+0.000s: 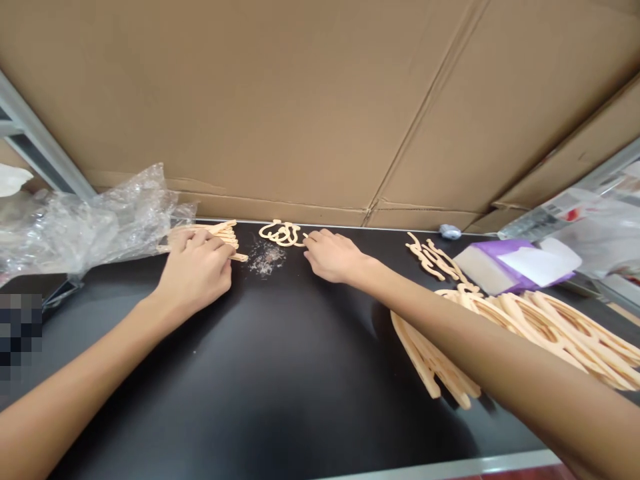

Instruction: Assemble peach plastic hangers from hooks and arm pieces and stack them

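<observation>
My left hand (196, 270) lies curled on a stack of pale wooden cut-out pieces (220, 235) at the far left of the black table (280, 373), its fingers closed over their edge. My right hand (331, 255) reaches to the table's back edge, fingers bent and fingertips touching a small curly wooden cut-out (281, 233). Between the two hands lies a patch of fine wood dust (265, 257).
Crumpled clear plastic wrap (90, 223) lies at the far left. On the right are a heap of large wooden cut-out shapes (530, 333), smaller wooden scraps (434, 257), and a purple-and-white sanding block (505, 265). A brown cardboard wall (320, 100) stands behind the table.
</observation>
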Tool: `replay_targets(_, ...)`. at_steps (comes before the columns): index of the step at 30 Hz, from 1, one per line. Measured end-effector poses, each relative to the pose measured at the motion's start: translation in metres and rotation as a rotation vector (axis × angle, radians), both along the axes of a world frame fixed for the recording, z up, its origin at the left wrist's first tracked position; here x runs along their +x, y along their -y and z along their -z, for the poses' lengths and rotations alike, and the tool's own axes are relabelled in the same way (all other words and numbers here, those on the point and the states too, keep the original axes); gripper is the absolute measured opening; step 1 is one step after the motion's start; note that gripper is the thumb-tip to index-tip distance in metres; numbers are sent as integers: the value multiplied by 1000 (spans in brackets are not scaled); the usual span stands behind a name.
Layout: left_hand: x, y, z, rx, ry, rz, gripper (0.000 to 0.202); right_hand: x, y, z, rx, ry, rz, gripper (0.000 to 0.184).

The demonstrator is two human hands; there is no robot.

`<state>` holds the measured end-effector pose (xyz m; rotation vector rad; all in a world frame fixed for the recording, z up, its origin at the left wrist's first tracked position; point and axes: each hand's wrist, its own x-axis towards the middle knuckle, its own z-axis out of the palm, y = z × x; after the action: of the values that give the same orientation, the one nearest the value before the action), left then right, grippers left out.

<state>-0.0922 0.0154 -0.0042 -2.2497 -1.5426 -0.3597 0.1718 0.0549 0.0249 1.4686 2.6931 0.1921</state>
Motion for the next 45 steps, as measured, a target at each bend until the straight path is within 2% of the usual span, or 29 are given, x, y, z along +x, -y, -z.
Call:
replay_targets(6, 11, 2, -1, -135, 174, 127, 36, 15, 10, 1, 20, 17, -24, 34)
replay_targets(13, 5, -1, -3, -103, 175, 64, 36, 22, 23, -2, 97, 37, -129, 38)
replay_targets(21, 3, -3, -3, -203, 280, 35, 33, 37, 26, -24, 195, -65, 20, 33)
replay_targets(24, 8, 0, -5, -315, 497, 20, 41, 44, 39, -35, 151, -203, 48, 30)
replay_targets(27, 17, 4, -9, -409, 800, 67, 52, 45, 63, -39, 89, -388, 78, 28)
replay_targets(31, 34, 13, -17, -512, 1261, 200, 44, 39, 99, -29, 20, -501, 126, 27)
replay_targets(34, 46, 22, -20, -610, 1567, 302, 36, 36, 116, -17, 63, -488, 107, 26)
replay_targets(36, 51, 26, -19, -652, 1689, 332, 34, 35, 121, -12, 107, -480, 65, 26)
replay_targets(40, 56, 28, -9, -720, 1729, 321, 31, 39, 123, -12, 239, -556, 26, 21)
replay_targets(45, 58, 29, -3, -764, 1514, 342, 24, 44, 117, -10, 270, -596, 40, 17)
